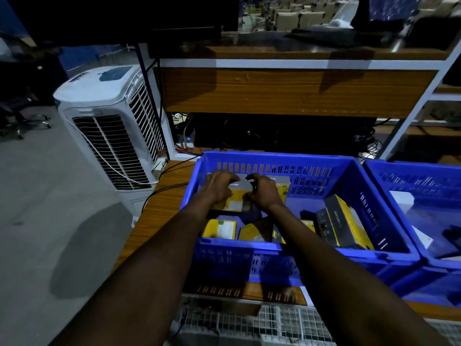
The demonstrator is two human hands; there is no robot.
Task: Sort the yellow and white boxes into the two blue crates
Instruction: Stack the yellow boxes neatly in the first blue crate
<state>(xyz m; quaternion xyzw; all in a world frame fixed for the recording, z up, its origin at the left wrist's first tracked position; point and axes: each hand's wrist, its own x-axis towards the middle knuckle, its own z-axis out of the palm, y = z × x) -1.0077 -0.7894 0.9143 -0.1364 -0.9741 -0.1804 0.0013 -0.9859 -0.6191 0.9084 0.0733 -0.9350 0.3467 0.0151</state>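
Both my hands reach into the left blue crate (274,156) at its far left corner. My left hand (218,187) and my right hand (263,192) are closed on a yellow and grey box (240,187) that lies against the crate's back wall. Several more yellow boxes lie in this crate: a small one (219,229) near the front wall, another (254,232) beside it, and a large yellow and black one (345,222) leaning at the right wall. The right blue crate (379,168) holds a white box (401,201).
Both crates stand on a wooden table (159,208). A white air cooler (112,126) stands on the floor at the left. Behind the crates is a wooden desk panel (287,91) with cables under it. A wire mesh rack (249,320) lies below the table's front edge.
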